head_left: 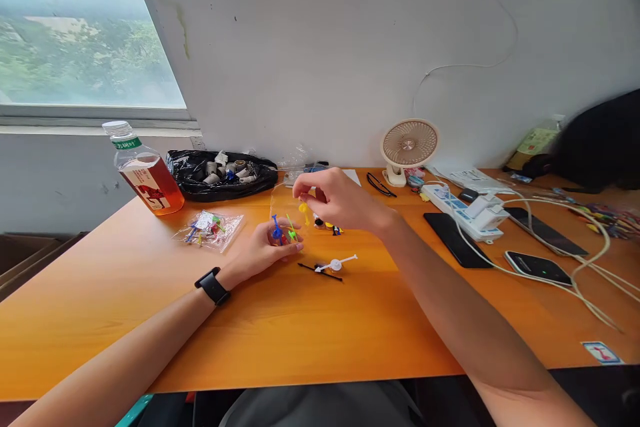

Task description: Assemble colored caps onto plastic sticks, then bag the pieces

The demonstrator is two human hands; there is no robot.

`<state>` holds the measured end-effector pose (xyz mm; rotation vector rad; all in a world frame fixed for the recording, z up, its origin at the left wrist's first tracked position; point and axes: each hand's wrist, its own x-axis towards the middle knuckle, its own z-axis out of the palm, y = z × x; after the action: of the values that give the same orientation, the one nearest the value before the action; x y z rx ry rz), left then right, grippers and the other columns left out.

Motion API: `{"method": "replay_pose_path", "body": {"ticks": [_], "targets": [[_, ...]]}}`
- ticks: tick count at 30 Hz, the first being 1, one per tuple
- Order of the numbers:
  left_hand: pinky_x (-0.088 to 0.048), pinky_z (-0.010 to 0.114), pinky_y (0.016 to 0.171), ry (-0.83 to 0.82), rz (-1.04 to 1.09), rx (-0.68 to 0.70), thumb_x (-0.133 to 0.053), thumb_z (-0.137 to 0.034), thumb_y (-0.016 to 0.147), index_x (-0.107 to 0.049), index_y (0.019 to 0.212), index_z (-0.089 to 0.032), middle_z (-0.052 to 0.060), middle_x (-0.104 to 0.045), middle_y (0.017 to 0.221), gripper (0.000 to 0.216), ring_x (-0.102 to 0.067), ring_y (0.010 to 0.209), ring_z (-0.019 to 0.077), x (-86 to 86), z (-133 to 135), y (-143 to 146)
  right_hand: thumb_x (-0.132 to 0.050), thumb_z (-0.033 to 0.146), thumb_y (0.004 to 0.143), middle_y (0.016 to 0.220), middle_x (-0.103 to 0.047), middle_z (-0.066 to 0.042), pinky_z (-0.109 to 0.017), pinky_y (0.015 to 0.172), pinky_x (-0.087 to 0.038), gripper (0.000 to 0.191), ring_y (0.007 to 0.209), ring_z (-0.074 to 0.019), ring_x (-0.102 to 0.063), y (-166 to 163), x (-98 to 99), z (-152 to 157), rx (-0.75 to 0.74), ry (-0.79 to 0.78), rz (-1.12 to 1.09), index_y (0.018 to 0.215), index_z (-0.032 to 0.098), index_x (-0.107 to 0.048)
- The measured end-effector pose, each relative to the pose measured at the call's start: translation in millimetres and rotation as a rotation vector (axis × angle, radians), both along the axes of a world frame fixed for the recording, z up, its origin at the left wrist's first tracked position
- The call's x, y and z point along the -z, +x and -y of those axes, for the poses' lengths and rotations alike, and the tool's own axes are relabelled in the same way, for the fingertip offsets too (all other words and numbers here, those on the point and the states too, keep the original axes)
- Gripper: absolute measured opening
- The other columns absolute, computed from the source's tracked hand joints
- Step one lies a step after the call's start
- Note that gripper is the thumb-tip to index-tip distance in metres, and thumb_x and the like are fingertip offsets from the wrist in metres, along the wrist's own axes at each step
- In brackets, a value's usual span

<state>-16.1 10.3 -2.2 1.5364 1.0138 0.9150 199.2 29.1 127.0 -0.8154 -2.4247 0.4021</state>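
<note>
My left hand, with a black watch on its wrist, rests low over the table, fingers curled around small plastic spinner arrows. A blue arrow and a green arrow stick up from it, with a bit of red between them. Just above and to the right, my right hand pinches a yellow plastic spinner arrow, which hangs from its fingertips. In front of the hands, a white spinner arrow lies across a black arrow. Small dark and yellow pieces lie partly hidden behind my right wrist.
Left stand a tea bottle, a clear bag of colored pieces and a black bag of tubes. At the right are a fan, a power strip, phones and looping white cables.
</note>
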Motion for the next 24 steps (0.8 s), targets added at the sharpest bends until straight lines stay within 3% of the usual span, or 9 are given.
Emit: {"method": "replay_pose_path", "body": {"ticks": [3, 9, 12, 16, 21, 24], "targets": [[-0.059, 0.029, 0.064, 0.027, -0.007, -0.004, -0.090, -0.051, 0.077, -0.069, 0.118, -0.017, 0.008, -0.078, 0.097, 0.058, -0.075, 0.077, 0.0215, 0.3, 0, 0, -0.054, 0.013, 0.088, 0.089, -0.072, -0.004, -0.028, 0.069, -0.039, 0.016, 0.072, -0.0134, -0.057, 3, 3.3, -3, -0.009, -0.039, 0.038, 0.091, 0.017, -0.070], [-0.053, 0.026, 0.058, -0.031, 0.005, 0.019, -0.094, -0.048, 0.072, -0.067, 0.114, -0.016, 0.001, -0.072, 0.075, 0.060, -0.068, 0.064, 0.0174, 1.9, 0, 1, -0.054, 0.029, 0.099, 0.092, -0.071, -0.003, -0.027, 0.064, -0.036, 0.019, 0.065, -0.0118, -0.053, 4, 1.3, -2, 0.032, -0.093, 0.041, 0.099, 0.018, -0.070], [-0.057, 0.027, 0.063, -0.092, 0.057, 0.034, -0.092, -0.049, 0.075, -0.067, 0.118, -0.018, 0.007, -0.077, 0.093, 0.059, -0.074, 0.082, 0.0227, 1.2, -2, -2, -0.056, 0.030, 0.098, 0.092, -0.070, -0.003, -0.027, 0.061, -0.035, 0.017, 0.063, -0.0110, -0.049, 4, -5.1, 1, 0.052, -0.043, -0.036, 0.097, 0.018, -0.068], [-0.057, 0.024, 0.065, -0.108, 0.185, -0.067, -0.086, -0.050, 0.082, -0.068, 0.123, -0.020, 0.012, -0.075, 0.120, 0.054, -0.076, 0.099, 0.0255, 0.6, -8, -8, -0.059, 0.026, 0.094, 0.083, -0.067, -0.001, -0.027, 0.061, -0.035, 0.011, 0.063, -0.0115, -0.049, 11, -13.7, 4, 0.084, -0.016, -0.109, 0.093, 0.018, -0.066], [-0.054, 0.023, 0.060, -0.109, 0.139, -0.093, -0.089, -0.051, 0.079, -0.069, 0.122, -0.020, 0.010, -0.078, 0.102, 0.057, -0.078, 0.095, 0.0279, -1.6, -11, -11, -0.065, 0.023, 0.087, 0.079, -0.069, -0.001, -0.026, 0.062, -0.039, 0.009, 0.068, -0.0127, -0.057, 19, -0.9, -7, -0.147, -0.284, 0.329, 0.083, 0.018, -0.071], [-0.053, 0.023, 0.060, -0.083, 0.110, -0.081, -0.089, -0.053, 0.079, -0.070, 0.122, -0.019, 0.010, -0.079, 0.102, 0.057, -0.078, 0.091, 0.0269, -4.7, -9, -10, -0.076, 0.026, 0.080, 0.086, -0.073, -0.002, -0.026, 0.063, -0.040, 0.011, 0.076, -0.0150, -0.063, 20, 17.7, -22, -0.167, -0.438, 0.637, 0.086, 0.018, -0.076]]}}
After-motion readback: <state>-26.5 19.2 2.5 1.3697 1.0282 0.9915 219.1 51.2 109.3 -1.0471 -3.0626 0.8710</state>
